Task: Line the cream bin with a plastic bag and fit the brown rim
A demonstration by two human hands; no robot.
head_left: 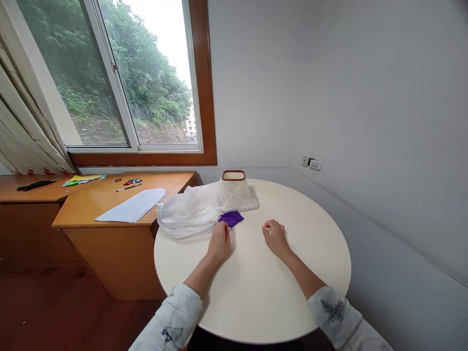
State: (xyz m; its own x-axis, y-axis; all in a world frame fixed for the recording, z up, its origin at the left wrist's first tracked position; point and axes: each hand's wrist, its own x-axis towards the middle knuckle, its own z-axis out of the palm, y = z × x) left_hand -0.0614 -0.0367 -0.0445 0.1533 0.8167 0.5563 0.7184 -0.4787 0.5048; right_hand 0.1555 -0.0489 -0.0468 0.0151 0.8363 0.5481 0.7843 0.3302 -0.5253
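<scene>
My left hand [220, 242] is closed in a pinch above the pale round table [256, 302], at the near edge of a small purple cloth [231, 218]. Its fingertips overlap the cloth in view; whether they grip it or something small is hidden. To the right, apart from the cloth, my right hand [275, 237] is curled with thumb and forefinger together. Anything between those fingers is too small to make out. Beyond the hands lies a crumpled white plastic bag [190, 212], its right end touching a cream tissue-box-shaped container [236, 191] with a brown-rimmed opening.
A wooden desk [82, 209] adjoins the table at left, bearing white paper sheets [133, 205], a pen [128, 187], small red items [132, 181], coloured papers [86, 180] and a black strip [36, 185]. Grey walls with a socket [315, 164] stand behind and right.
</scene>
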